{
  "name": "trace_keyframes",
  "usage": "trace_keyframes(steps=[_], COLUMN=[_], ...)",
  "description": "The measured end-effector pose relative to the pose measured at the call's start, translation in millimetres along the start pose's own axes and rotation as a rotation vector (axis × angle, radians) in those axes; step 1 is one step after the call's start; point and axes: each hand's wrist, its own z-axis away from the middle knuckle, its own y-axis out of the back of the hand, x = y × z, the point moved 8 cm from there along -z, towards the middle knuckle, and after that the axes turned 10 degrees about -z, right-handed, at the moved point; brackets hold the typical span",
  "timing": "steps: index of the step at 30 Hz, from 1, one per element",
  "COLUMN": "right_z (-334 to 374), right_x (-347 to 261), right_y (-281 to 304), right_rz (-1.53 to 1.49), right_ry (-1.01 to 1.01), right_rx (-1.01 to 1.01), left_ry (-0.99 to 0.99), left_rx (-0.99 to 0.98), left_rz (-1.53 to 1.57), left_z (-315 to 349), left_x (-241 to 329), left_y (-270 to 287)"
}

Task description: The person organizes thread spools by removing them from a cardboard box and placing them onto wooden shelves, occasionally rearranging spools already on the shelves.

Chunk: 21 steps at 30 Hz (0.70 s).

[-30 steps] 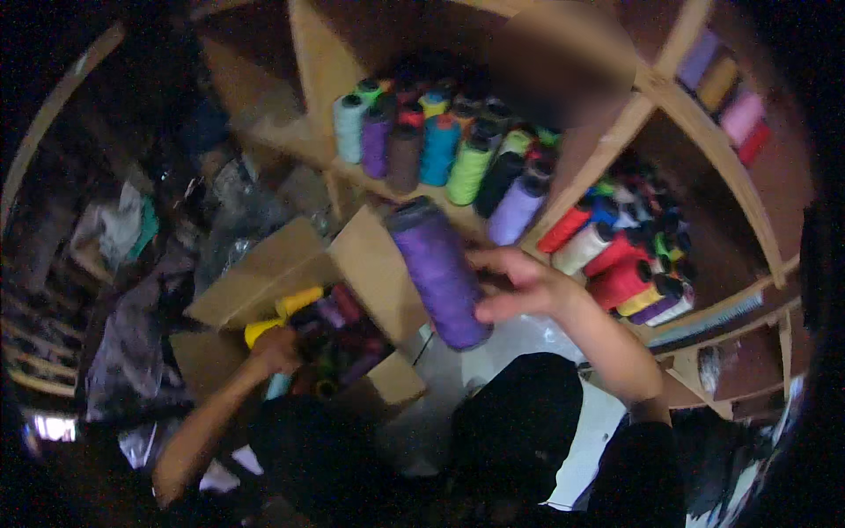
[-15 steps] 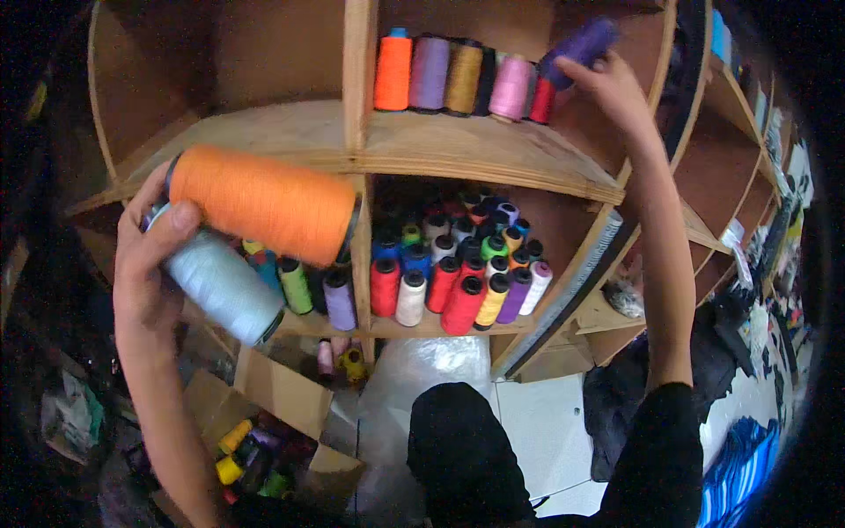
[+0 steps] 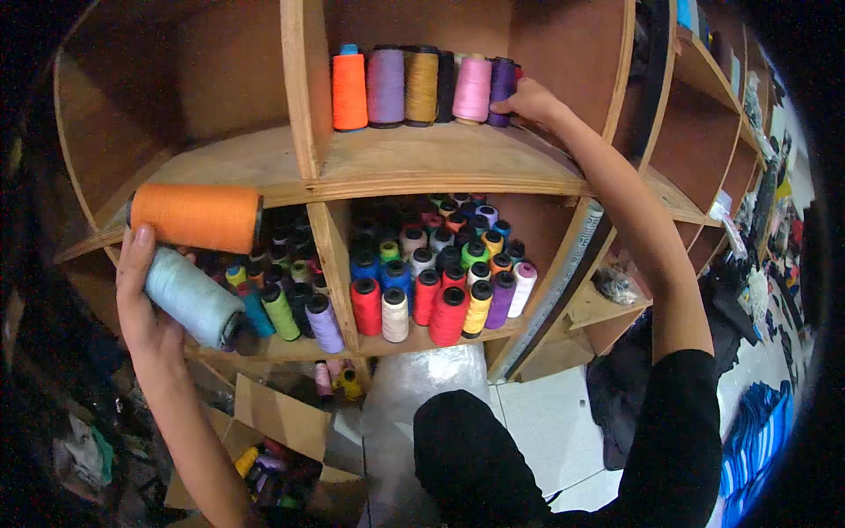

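Note:
My left hand (image 3: 145, 295) grips two spools at the left: a large orange thread spool (image 3: 195, 216) lying sideways, and below it a pale blue thread spool (image 3: 192, 297) tilted down to the right. On the upper shelf my right hand (image 3: 528, 101) is closed around a dark purple thread spool (image 3: 502, 91), which stands upright at the right end of the front row. Left of it stand a pink spool (image 3: 473, 90), a black spool (image 3: 444, 86), a brown spool (image 3: 422, 85), a lilac spool (image 3: 385, 86) and a bright orange spool (image 3: 349, 91). A red spool is mostly hidden behind my right hand.
The wooden shelf (image 3: 422, 172) has upright dividers. Its lower compartment holds many spools, including a red spool (image 3: 449, 317) in front. Below at left sits an open cardboard box (image 3: 280, 414) with spools inside. A metal ruler (image 3: 559, 273) runs along the right upright. Dark cloth lies on the floor.
My right hand has lowered the dark purple spool from a tilted position in the air to upright on the upper shelf. My left hand's two spools have shifted left in view.

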Motion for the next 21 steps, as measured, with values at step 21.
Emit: trace_keyframes(steps=[21], right_z=[241.0], right_x=[-239.4], right_y=[-92.9], right_rz=[-0.366], right_ry=[0.503], right_rx=[-0.631], left_ry=[0.063], left_rx=[-0.326], left_rz=[0.341], left_z=[58.6], left_x=[-11.8], left_y=[-108.1])
